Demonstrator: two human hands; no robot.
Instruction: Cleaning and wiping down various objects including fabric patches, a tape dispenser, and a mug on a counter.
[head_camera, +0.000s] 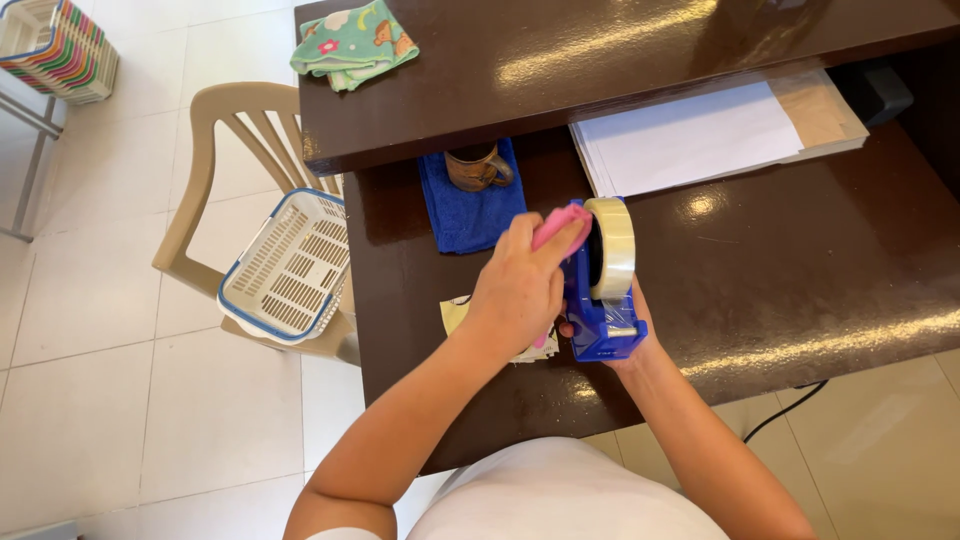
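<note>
A blue tape dispenser (598, 315) with a roll of clear tape (613, 245) is held up over the dark brown desk (780, 270). My right hand (632, 340) grips it from below and behind. My left hand (518, 285) holds a pink cloth (560, 225) pressed against the dispenser's left side, beside the roll. Under my left hand, some yellowish paper pieces (455, 312) lie on the desk, partly hidden.
A brown mug (478, 168) stands on a blue towel (470, 210) under the raised shelf (600, 60), which carries a green patterned cloth (355, 42). White paper sheets (690, 135) lie at the back. A beige plastic chair (225, 150) with a white basket (290, 265) stands on the left.
</note>
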